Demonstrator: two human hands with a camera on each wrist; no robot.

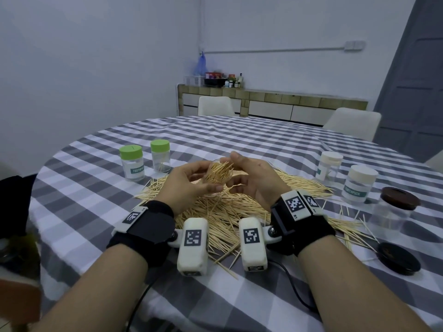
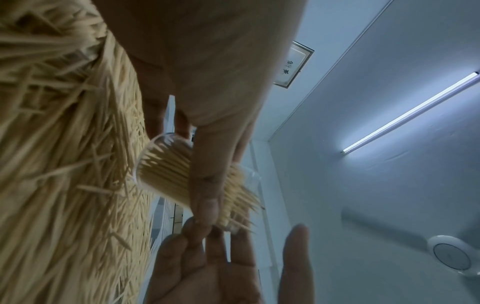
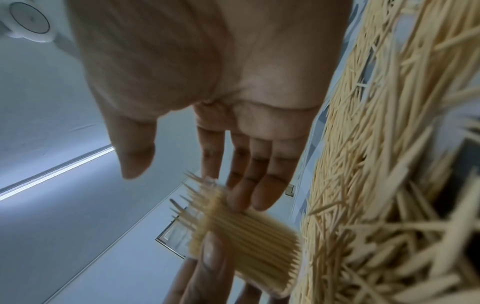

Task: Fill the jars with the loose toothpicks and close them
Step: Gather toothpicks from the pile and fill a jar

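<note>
Tilting jar (image 1: pixel 217 174) — held in left hand (image 1: pixel 189 185) grip.

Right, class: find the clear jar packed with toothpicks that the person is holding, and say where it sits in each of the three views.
Head: the clear jar is at centre, between the left hand and right hand.
Left wrist: lower centre, tilted, under the thumb.
Right wrist: bottom centre, at the fingertips.
Shared landmark: the loose toothpick pile.
</note>
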